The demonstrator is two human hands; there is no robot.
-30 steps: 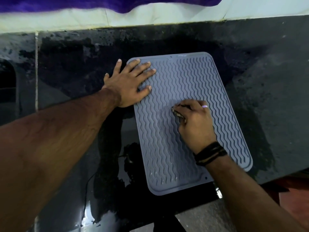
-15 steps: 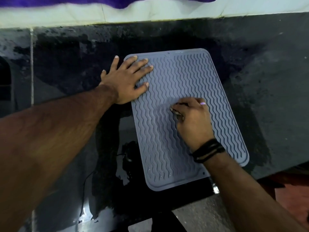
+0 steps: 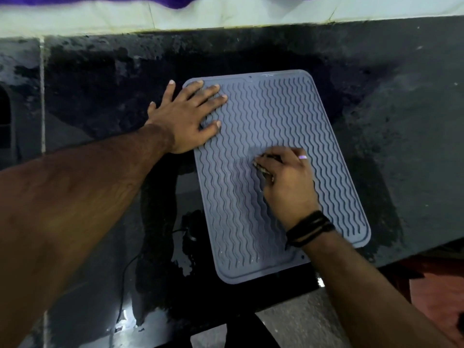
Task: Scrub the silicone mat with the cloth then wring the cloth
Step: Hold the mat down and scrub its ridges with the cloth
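A grey silicone mat (image 3: 296, 114) with wavy ridges lies flat on a wet black counter (image 3: 401, 146). My left hand (image 3: 187, 116) presses flat on the mat's far left corner with its fingers spread. My right hand (image 3: 286, 177) sits on the middle of the mat, fingers curled round a small dark cloth (image 3: 263, 168). Only a sliver of the cloth shows under the fingers; the rest is hidden by the hand.
Puddles of water shine on the counter near its front left (image 3: 125, 320). A pale wall (image 3: 226, 16) runs along the back with purple fabric (image 3: 180, 1) hanging over its top. The counter's front edge drops to a reddish floor (image 3: 439, 292) at the right.
My right hand with the cloth has shifted slightly on the middle of the mat. My left hand stays pressed on the far left corner.
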